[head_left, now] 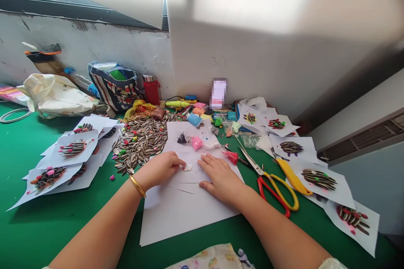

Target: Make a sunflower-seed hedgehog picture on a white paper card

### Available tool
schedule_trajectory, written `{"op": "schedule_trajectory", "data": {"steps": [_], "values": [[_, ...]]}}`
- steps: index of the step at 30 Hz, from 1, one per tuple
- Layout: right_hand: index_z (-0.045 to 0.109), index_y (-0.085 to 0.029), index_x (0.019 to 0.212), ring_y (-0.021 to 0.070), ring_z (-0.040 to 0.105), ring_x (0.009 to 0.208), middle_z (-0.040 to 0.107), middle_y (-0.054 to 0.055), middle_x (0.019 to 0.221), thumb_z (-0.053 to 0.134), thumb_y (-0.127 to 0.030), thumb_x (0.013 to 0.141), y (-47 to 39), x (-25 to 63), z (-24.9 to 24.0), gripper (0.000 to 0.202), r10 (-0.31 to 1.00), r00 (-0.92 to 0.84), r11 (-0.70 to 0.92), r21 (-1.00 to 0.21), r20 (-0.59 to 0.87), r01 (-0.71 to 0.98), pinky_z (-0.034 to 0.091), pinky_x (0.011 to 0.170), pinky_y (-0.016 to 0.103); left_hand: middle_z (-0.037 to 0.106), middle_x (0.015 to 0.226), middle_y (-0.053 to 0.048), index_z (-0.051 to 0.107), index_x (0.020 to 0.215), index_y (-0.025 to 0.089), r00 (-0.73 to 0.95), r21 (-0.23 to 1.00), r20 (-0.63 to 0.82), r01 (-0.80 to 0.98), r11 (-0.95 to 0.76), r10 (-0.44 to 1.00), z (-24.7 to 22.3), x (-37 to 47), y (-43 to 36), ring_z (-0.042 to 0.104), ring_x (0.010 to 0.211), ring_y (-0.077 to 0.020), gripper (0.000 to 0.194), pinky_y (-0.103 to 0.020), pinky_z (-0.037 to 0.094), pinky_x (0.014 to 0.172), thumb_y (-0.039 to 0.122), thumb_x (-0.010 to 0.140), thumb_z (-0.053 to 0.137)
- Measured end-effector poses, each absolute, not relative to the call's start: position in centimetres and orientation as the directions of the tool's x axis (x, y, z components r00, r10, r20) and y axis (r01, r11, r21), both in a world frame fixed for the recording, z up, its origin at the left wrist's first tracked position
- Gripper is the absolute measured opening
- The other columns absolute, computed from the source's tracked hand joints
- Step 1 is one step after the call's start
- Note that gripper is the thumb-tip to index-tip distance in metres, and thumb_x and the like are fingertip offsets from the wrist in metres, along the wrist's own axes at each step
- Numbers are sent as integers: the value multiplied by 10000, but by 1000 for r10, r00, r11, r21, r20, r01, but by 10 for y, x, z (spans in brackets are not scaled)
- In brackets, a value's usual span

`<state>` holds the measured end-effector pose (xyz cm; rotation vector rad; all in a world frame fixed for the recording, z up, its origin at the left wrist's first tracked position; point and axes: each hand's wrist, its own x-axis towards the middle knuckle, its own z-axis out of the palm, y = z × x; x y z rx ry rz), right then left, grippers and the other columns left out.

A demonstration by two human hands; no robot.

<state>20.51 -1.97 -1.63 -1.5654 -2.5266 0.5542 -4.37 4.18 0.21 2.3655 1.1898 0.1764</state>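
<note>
White sheets of paper (183, 214) lie in front of me on the green table. A small hedgehog-like drawing (197, 165) shows between my hands, with a flat white piece of clay (188, 167) at its left end. My left hand (162, 169), a gold bangle on its wrist, touches the white piece with its index finger; the other fingers are curled. Spread flat, my right hand (219, 176) rests on the paper over the drawing's right side. Pink clay (197, 143) and black clay (182, 138) sit just beyond, red clay (232, 156) to the right.
Striped seeds (139, 143) are heaped at the back left. Scissors (268, 180) and a yellow cutter (292, 176) lie right. Seed-decorated papers flank both sides. Bags, a red flask (151, 90) and a phone (218, 92) stand along the wall.
</note>
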Motion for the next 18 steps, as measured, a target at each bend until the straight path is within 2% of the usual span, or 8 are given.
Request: {"op": "schedule_trajectory", "data": {"steps": [13,16,18], "values": [[386,-227,1485,254,245,1464,325,82,1574,611,-420,876,-18,208,-16,678,885,-459,395,-396,-78,829,215,1185,467,698,957,-42,778,948,279,590,453,-75,738,-500,804,6,-37,38,643,848,-206,272,-293,467,780,267,872,517],[399,-228,1478,255,276,1451,348,85,1562,643,-411,855,-17,208,-16,694,887,-458,397,-406,-61,823,235,1177,465,686,1044,-73,754,1004,229,491,438,67,768,-467,869,1,-34,41,631,968,-232,283,-329,468,898,264,894,496],[409,-227,1471,254,295,1441,363,90,1554,657,-409,845,-16,209,-16,698,888,-459,405,-409,-40,818,245,1173,464,627,1206,-111,710,1136,218,405,386,208,803,-455,891,-6,-32,45,571,1131,-270,318,-392,417,1015,310,910,507]]}}
